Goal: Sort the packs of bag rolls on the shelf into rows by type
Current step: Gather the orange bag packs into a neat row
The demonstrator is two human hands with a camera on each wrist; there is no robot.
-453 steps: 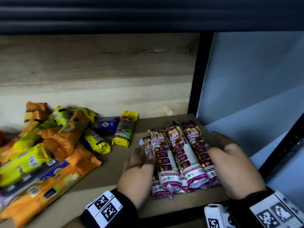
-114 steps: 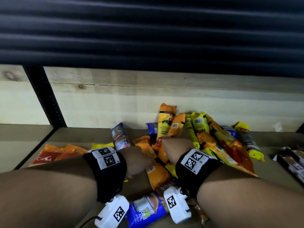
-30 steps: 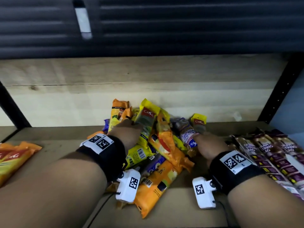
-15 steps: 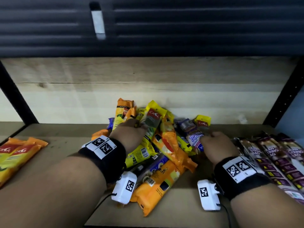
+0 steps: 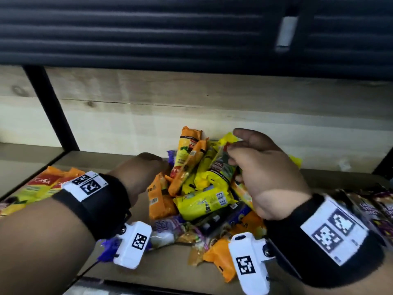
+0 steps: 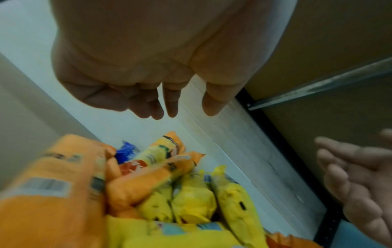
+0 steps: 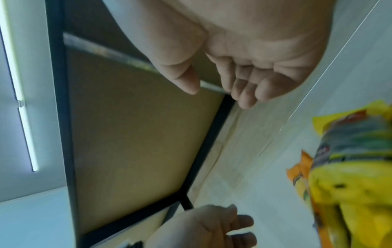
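Note:
A mixed pile of bag-roll packs [image 5: 202,188], orange, yellow and blue-purple, lies mid-shelf. My left hand [image 5: 157,165] hovers at the pile's left edge; the left wrist view shows the left hand [image 6: 186,109] with fingers hanging loose and nothing in it. My right hand [image 5: 238,150] is raised over the pile beside an upright yellow pack [image 5: 223,165]; in the right wrist view the right hand [image 7: 216,95] is relaxed and empty, apart from that yellow pack [image 7: 350,142]. Orange packs [image 5: 42,184] lie in a row at far left, purple drawstring packs [image 5: 372,209] at far right.
The packs lie on a brown shelf board [image 5: 170,271] backed by a pale wooden wall [image 5: 148,107]. A black upright post [image 5: 53,109] stands at the back left. A dark ribbed shelf [image 5: 148,28] hangs low overhead.
Both hands have come off the pile. The right hand has risen and moved left over the yellow pack, and the left hand has drawn back to the pile's left edge. The view has swung left.

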